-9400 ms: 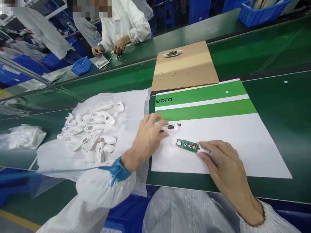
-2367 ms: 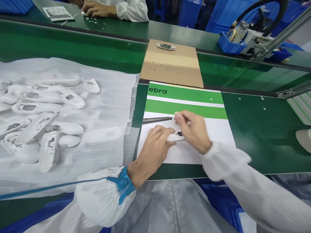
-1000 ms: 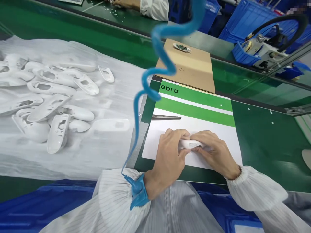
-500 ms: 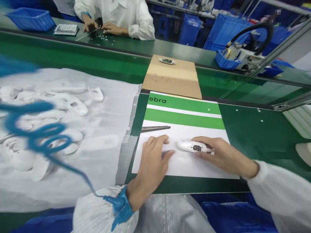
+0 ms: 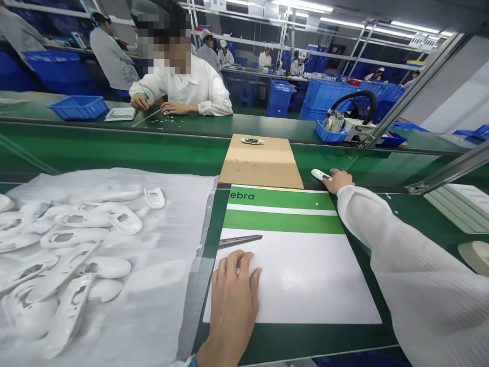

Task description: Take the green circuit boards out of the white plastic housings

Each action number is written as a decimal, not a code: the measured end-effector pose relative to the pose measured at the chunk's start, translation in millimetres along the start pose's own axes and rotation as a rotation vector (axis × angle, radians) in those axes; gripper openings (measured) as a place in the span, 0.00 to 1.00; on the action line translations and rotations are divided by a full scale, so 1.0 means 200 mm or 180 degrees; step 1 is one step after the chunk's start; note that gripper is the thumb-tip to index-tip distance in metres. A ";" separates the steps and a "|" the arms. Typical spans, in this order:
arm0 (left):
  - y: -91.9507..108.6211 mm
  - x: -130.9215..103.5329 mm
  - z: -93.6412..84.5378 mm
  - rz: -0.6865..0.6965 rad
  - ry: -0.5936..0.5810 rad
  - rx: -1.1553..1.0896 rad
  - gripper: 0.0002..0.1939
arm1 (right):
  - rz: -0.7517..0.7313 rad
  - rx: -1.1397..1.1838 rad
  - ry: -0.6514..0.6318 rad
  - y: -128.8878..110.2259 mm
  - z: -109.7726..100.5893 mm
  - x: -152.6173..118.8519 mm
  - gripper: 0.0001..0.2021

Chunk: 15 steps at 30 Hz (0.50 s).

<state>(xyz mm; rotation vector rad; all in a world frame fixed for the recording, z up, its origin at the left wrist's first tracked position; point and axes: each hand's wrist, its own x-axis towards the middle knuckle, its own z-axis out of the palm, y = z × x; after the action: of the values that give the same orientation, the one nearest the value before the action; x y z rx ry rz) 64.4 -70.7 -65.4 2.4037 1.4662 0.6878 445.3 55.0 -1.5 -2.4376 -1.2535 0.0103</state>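
My right hand (image 5: 340, 180) reaches out over the green belt past the bench edge, its fingers on the end of a white handheld device shell (image 5: 321, 175). The shell has a small dark window, partly covered by the fingers. Over the left part of the white and green printed sheet (image 5: 298, 275) is my left hand (image 5: 233, 295), empty, fingers loosely bent and thumb apart. Just beyond its fingertips lie grey metal tweezers (image 5: 240, 240), partly off the sheet's left side.
Many white plastic shells (image 5: 91, 267) lie on a white cloth (image 5: 160, 321) at left. A cardboard piece (image 5: 263, 163) bearing a shell with a circuit board (image 5: 252, 141) bridges the belt. Opposite, a co-worker (image 5: 179, 86) handles small parts. A metal post (image 5: 416, 86) stands right.
My right hand has carried the white shell away from the sheet, forward and right to the belt. My left hand stays near the tweezers. The view has tilted up.
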 end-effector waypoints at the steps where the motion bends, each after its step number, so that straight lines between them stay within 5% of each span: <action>1: 0.00 -0.01 -0.02 -0.0037 -0.0069 -0.0023 0.12 | -0.0050 -0.0030 0.0090 -0.02 0.01 -0.02 0.25; 4: -0.03 0.01 -0.17 0.0139 -0.0519 -0.0346 0.15 | -0.0513 0.0024 0.0064 -0.04 0.05 -0.16 0.26; 7: -0.10 0.22 -0.35 0.0408 -0.0764 -0.0519 0.14 | -0.1410 0.0166 -0.0125 -0.01 0.12 -0.39 0.27; 11: -0.25 0.80 -0.42 0.0616 -0.0621 -0.0095 0.14 | -0.1560 0.0189 -0.0255 -0.02 0.26 -0.69 0.28; 15: -0.38 1.44 -0.25 0.0523 -0.0691 0.0957 0.11 | -0.1652 0.0254 -0.0021 -0.10 0.33 -0.78 0.23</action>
<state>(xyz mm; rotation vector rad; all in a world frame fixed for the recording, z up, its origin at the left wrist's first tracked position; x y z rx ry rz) 91.6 217.8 21.8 2.7449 1.3765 0.2372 325.0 -33.6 -81.2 -1.9819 -1.8109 -0.0743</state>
